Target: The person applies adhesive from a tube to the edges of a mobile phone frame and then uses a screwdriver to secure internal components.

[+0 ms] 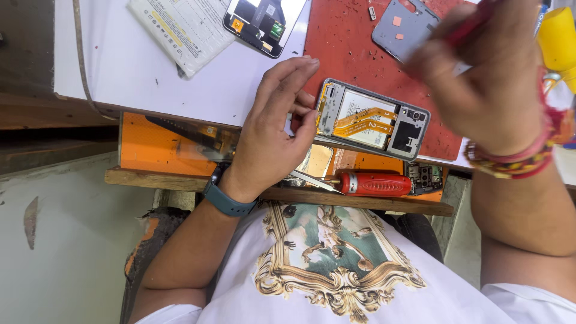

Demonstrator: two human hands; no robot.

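Spanning the top of the frame, a white bench top (180,78) carries a red work mat (345,42) at upper centre. Below it, an orange drawer (150,147) stands open along the middle of the frame. At upper right, the right hand (486,72) is blurred and raised above the mat; its fingers seem curled round a thin red tool, though I cannot tell the grip for sure. At centre, the left hand (273,129) rests by the mat's near edge, fingers loosely bent, thumb and fingertips touching the left end of the opened phone (372,119). That phone lies back-off on the mat, orange ribbon cables showing. A grey back cover (403,27) lies above it, a second phone (261,21) at top centre, a red-handled screwdriver (372,183) in the drawer below.
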